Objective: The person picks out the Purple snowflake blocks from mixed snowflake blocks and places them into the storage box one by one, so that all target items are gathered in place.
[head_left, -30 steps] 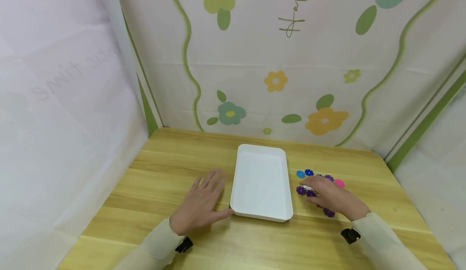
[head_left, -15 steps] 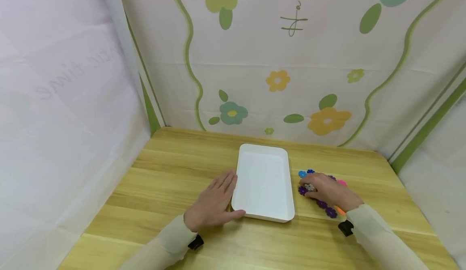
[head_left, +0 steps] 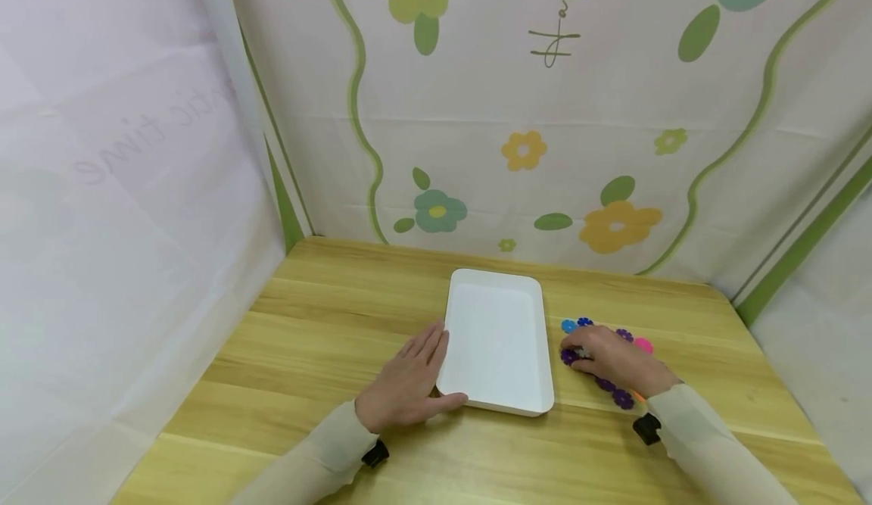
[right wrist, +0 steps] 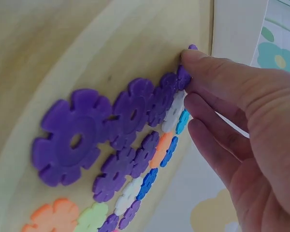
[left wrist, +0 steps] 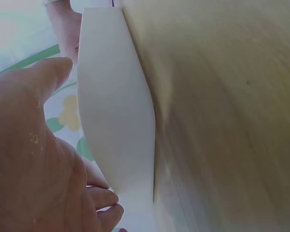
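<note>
A shallow white tray lies on the table. My left hand rests against its near left corner, fingers straight along the left rim and thumb stretched over the near edge. In the left wrist view, the tray's outer wall stands beside that palm. My right hand bends over a group of flower-shaped plastic discs right of the tray. Seen from the right wrist, its thumb and fingers pinch a purple flower disc at the end of a purple row. Part of this disc is hidden by the thumb.
More flower discs lie close together under and around the right hand: a light blue one, a pink one, an orange one, a pale green one. Printed white cloth walls the wooden table at the back and sides.
My left hand has moved right, up to the tray's rim. The right hand has lowered onto the discs and its fingers have closed around the purple one.
</note>
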`<state>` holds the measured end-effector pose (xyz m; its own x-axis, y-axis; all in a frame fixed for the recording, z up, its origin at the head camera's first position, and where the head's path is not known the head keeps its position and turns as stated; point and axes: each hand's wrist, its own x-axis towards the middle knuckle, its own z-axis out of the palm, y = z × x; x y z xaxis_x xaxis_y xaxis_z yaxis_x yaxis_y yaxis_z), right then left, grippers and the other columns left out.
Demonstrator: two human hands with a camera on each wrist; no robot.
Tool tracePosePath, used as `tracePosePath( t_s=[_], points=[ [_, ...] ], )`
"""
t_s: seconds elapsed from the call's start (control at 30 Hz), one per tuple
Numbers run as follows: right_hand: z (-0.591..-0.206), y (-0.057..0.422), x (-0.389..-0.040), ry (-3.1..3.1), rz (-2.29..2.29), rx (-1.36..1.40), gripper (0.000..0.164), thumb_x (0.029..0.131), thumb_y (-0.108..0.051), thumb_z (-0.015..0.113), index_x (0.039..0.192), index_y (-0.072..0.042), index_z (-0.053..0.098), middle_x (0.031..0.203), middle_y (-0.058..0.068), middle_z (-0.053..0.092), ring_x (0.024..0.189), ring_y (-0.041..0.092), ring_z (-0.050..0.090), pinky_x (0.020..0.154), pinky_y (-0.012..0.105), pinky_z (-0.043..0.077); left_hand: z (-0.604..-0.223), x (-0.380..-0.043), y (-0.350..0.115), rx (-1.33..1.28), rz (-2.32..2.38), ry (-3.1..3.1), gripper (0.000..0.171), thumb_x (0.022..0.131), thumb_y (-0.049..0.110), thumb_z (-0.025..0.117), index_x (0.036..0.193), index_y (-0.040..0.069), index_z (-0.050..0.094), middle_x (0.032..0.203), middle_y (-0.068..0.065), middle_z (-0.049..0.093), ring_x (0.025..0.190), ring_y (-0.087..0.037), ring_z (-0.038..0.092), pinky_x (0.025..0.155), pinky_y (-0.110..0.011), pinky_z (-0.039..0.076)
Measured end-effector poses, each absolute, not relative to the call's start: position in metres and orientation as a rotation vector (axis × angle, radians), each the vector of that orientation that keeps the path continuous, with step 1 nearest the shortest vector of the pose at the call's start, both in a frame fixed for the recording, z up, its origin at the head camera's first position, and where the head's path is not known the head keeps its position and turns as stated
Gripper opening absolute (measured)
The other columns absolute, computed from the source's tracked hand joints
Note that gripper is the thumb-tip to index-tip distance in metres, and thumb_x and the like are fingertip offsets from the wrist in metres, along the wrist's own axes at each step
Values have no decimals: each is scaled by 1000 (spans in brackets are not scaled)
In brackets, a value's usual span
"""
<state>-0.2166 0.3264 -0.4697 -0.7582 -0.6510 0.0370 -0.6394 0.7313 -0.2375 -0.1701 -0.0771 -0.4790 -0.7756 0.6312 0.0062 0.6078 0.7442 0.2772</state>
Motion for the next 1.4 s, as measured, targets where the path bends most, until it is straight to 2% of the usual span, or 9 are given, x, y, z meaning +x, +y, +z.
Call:
tracePosePath(
  t_s=[0.23,0.47,0.63,0.93,1.17,1.23,1.4],
  points=[
    [-468,328,-224,2862,-381,-1061,22,85,-13,88,106,-12,79,105,1,76,96,21,72,81,35,62,-481,-172,-72,1040,386,2882,104,102,73,45,166,-5,19,177,-23,12,166,-36,15,131,-54,27],
    [-459,325,-230,2819,-425,-958,14,85,-17,88,89,-19,76,87,-10,69,75,2,57,66,22,52,-478,-173,-66,1047,391,2886,104,102,70,47,165,-8,20,176,-25,13,165,-38,17,131,-54,28],
    [-454,326,-233,2765,-480,-940,15,92,-13,81,84,-19,71,80,-12,67,68,-4,52,63,19,49,-476,-173,-64,1013,373,2885,104,102,72,46,166,-6,19,177,-23,12,165,-36,16,132,-52,27],
    [-434,333,-245,2665,-620,-834,15,104,-10,67,90,-13,73,79,4,70,61,1,51,57,22,48,-479,-173,-65,1050,361,2902,106,102,74,44,165,-7,21,176,-25,15,165,-38,19,130,-54,29],
    [-411,327,-265,2684,-643,-701,14,106,-11,64,100,-13,77,93,4,75,73,13,60,67,24,54,-478,-172,-63,1069,359,2908,105,102,74,43,164,-8,23,175,-26,17,164,-39,20,130,-55,30],
    [-406,323,-270,2695,-651,-709,14,106,-12,64,100,-13,77,94,5,76,73,14,60,67,24,53,-476,-172,-61,1050,336,2898,105,102,73,44,165,-7,22,176,-25,15,165,-37,18,131,-53,29],
    [-402,306,-285,2718,-660,-708,14,106,-17,66,99,-15,78,90,0,75,72,12,55,64,24,49,-474,-172,-56,1016,298,2874,104,103,72,44,166,-6,19,176,-25,11,166,-36,14,132,-50,26]
  ],
)
